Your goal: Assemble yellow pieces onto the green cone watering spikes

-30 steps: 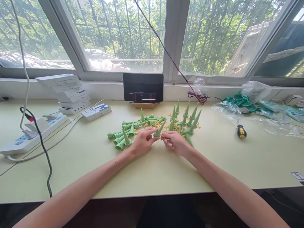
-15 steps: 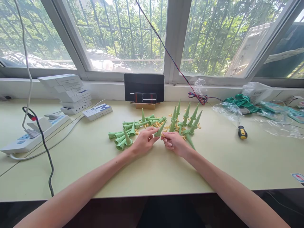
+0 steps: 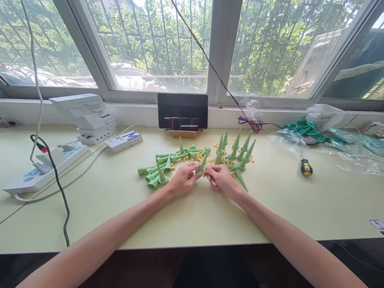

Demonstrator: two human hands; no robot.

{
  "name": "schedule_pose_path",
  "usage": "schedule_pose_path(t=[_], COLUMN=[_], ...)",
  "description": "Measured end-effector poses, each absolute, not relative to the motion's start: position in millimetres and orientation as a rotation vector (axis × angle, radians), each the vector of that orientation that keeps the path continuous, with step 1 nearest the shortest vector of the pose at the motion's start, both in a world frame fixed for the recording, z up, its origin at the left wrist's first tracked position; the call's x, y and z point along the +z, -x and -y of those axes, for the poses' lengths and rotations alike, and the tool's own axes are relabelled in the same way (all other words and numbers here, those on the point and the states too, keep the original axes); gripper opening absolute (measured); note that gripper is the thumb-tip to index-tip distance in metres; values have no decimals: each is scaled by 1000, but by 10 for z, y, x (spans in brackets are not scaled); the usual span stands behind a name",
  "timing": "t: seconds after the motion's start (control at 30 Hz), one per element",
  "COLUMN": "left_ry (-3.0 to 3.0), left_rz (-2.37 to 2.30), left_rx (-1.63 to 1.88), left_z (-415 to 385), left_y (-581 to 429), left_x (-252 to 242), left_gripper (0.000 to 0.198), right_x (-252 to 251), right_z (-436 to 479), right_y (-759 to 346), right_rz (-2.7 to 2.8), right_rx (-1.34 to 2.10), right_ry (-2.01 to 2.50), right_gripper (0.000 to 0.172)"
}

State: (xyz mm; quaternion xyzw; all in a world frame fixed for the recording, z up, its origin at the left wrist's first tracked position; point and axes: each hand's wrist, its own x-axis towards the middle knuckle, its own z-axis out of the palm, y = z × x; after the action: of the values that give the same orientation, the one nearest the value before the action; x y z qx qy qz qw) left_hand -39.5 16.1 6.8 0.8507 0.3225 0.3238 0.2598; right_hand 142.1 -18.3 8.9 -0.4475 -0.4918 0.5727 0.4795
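Between thumb and fingers, my left hand [image 3: 184,179] grips a green plastic cone-shaped spike [image 3: 203,163], its tip tilted up and to the right. My right hand [image 3: 220,179] is closed in a pinch on a small yellow plastic piece, mostly hidden by the fingers, against the base of that spike. To the left lie several green tubes and cones [image 3: 154,175]. Small yellow pieces [image 3: 180,161] are scattered behind my hands. At the right stand several green spikes [image 3: 236,144] with yellow pieces fitted at their sides; one lower spike [image 3: 240,180] points down toward the table's front.
A dark tablet [image 3: 182,108] leans at the window, with a phone [image 3: 184,124] before it. White boxes [image 3: 93,116] and a power strip [image 3: 45,172] are at the left. A screwdriver [image 3: 306,168], plastic bags [image 3: 288,138] and a wire bundle [image 3: 252,124] lie at the right.
My right hand has turned slightly, its fingers curling in more, and presses closer to the spike's base. The left hand stays nearly still with the spike.
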Motion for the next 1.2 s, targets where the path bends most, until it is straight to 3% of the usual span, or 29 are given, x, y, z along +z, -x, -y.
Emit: schedule_pose_path(t=[0.37,0.6,1.2], left_ry=[-2319,-2342,-2302], left_rz=[-907,-918,-929], left_rx=[827,845,916], left_z=[-163,-157,-168], left_y=[402,395,395], left_x=[70,80,34], left_gripper=[25,25,24], right_x=[47,0,60], right_z=[170,147,137], right_y=[-1440,-1467,-1479], right_rz=[1723,1898,1717], right_rx=[668,402,737], right_ry=[1218,1128,1182], right_gripper=[42,38,41])
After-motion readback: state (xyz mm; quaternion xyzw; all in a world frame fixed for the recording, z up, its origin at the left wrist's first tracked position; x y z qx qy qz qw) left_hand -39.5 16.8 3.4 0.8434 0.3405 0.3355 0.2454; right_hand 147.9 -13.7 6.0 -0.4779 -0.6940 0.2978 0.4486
